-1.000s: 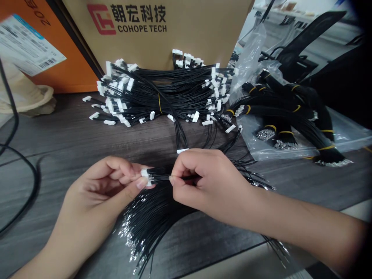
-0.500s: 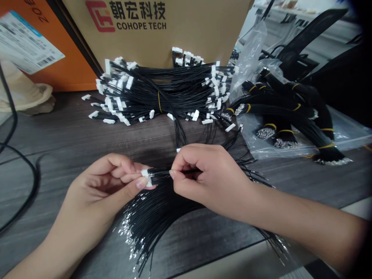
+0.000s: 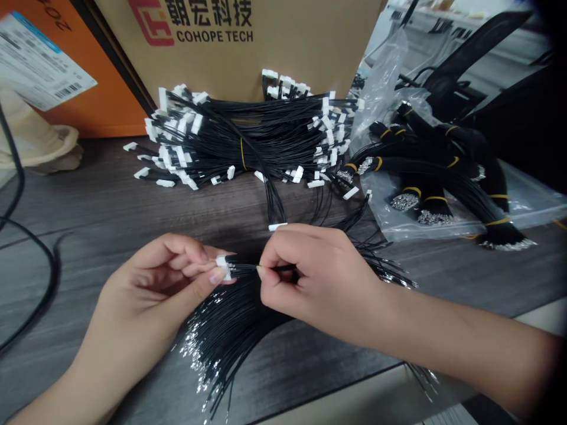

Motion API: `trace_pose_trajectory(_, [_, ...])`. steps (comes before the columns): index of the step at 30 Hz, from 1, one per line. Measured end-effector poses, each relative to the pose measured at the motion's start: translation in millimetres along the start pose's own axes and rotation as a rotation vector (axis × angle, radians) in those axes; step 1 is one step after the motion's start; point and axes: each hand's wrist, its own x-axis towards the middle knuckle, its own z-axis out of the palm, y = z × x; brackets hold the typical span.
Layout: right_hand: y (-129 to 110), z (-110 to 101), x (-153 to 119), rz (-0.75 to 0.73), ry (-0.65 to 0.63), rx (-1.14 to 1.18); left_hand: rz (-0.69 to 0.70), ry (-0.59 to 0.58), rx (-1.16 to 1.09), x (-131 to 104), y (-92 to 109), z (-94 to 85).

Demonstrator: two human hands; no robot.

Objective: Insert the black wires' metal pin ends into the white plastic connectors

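Between the thumb and fingers of my left hand (image 3: pixel 163 289) is a small white connector (image 3: pixel 224 267). Thin black wires run from it toward my right hand (image 3: pixel 305 277), whose thumb and forefinger pinch black wires just right of the connector. Below both hands, a fanned bundle of loose black wires (image 3: pixel 248 324) with shiny metal tips lies on the dark table (image 3: pixel 115 200). Another white connector (image 3: pixel 277 226) on black wires rests just above my right hand. My right hand hides part of the wires.
A tied pile of black cables (image 3: pixel 279 141) with white connectors lies behind, before a cardboard box (image 3: pixel 305 47) and an orange box (image 3: pixel 110 106). At right, banded wire bundles (image 3: pixel 469 177) rest on a plastic bag (image 3: pixel 390 218). A black cable (image 3: pixel 55 271) curves at left.
My right hand has shifted slightly down and left, closer to the connector. More of the white connector above it shows. My left hand has barely moved.
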Motion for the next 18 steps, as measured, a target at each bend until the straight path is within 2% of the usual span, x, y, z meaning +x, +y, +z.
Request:
trace_pose_trajectory(9, [-1.4,-3.1,2.3,0.048,-0.036,0.126,-0.046,0.064,-0.083,-0.6,2.9,2.6])
trace_pose_trajectory(18, [0.2,-2.8,2.6,0.246,-0.052,0.236,-0.08,0.054,-0.163,0.2,4.4,3.3])
